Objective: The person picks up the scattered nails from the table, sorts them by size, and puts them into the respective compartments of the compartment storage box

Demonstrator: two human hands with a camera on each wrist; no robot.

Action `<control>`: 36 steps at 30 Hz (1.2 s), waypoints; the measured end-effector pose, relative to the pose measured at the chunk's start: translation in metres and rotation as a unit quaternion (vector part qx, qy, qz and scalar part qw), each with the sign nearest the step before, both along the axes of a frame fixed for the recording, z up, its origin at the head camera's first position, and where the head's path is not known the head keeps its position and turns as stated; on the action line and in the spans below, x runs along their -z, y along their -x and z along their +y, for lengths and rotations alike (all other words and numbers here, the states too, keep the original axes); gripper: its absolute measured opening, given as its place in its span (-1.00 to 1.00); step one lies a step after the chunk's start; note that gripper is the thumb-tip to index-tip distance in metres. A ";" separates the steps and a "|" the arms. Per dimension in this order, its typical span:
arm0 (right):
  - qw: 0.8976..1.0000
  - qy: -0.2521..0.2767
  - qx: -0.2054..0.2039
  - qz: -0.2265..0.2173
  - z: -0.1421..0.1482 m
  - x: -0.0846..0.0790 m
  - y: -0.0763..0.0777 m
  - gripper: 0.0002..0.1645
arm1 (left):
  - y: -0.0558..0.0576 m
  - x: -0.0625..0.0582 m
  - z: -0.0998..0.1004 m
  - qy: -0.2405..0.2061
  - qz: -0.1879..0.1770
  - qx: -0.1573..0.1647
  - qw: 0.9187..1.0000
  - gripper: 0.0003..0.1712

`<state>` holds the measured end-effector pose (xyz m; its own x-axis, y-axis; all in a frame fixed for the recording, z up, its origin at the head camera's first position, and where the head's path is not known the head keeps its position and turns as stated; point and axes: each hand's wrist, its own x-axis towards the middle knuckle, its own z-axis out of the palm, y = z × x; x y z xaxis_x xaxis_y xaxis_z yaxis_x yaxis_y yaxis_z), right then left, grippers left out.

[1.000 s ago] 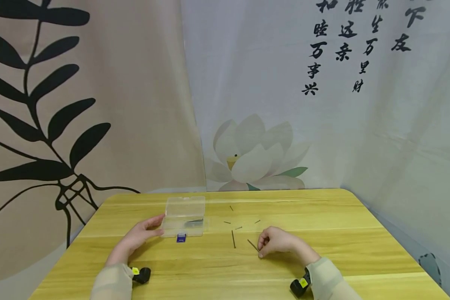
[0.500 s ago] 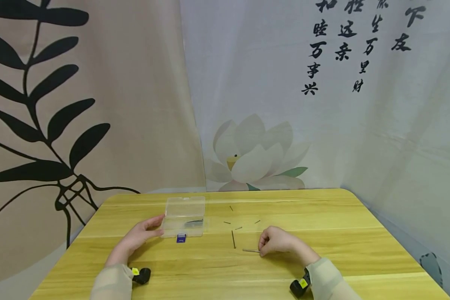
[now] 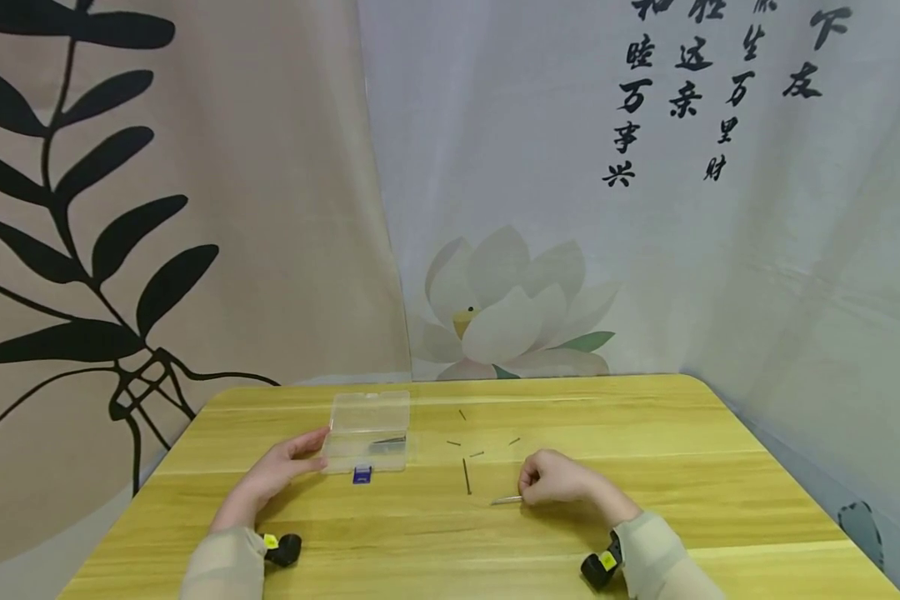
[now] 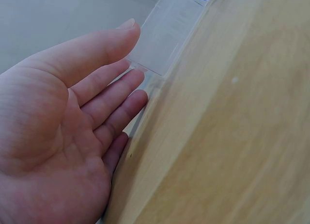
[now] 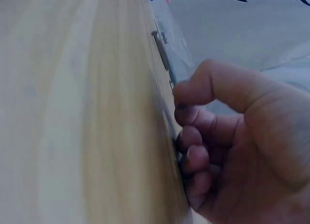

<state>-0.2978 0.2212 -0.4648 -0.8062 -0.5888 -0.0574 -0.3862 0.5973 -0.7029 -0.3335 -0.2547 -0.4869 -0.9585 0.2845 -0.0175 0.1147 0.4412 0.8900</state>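
My right hand (image 3: 558,477) pinches one end of a thin silvery nail (image 3: 506,501), which points left just over the table. In the right wrist view the thumb and forefinger meet, and the held nail is mostly hidden. A clear plastic box (image 3: 371,457) with a blue latch (image 3: 362,475) lies with its lid (image 3: 371,411) raised at the back. Inside, at the right, are thin dark nails (image 3: 388,442). My left hand (image 3: 285,467) rests at the box's left edge, thumb in front and fingers fairly straight, as the left wrist view shows.
Between box and right hand several dark nails lie scattered: a longer one (image 3: 467,477) and short ones, such as the far nail (image 3: 462,414) and the right-hand one (image 3: 514,441). The wooden table (image 3: 420,550) ends at a printed cloth backdrop (image 3: 525,208).
The nail at my right fingertips has swung from a slant to nearly level, pinched at its right end, and shifted slightly right. My left hand and the box stay put.
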 end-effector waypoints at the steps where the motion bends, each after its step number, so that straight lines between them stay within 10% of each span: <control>1: 1.000 0.005 -0.003 -0.004 0.001 0.000 0.000 -0.91 | 0.000 0.000 0.000 0.000 -0.001 0.000 1.000 -0.20; 36: 0.985 0.153 0.080 -0.006 0.062 -0.027 0.017 -0.78 | -0.002 -0.002 -0.001 -0.006 0.007 -0.004 1.000 -0.22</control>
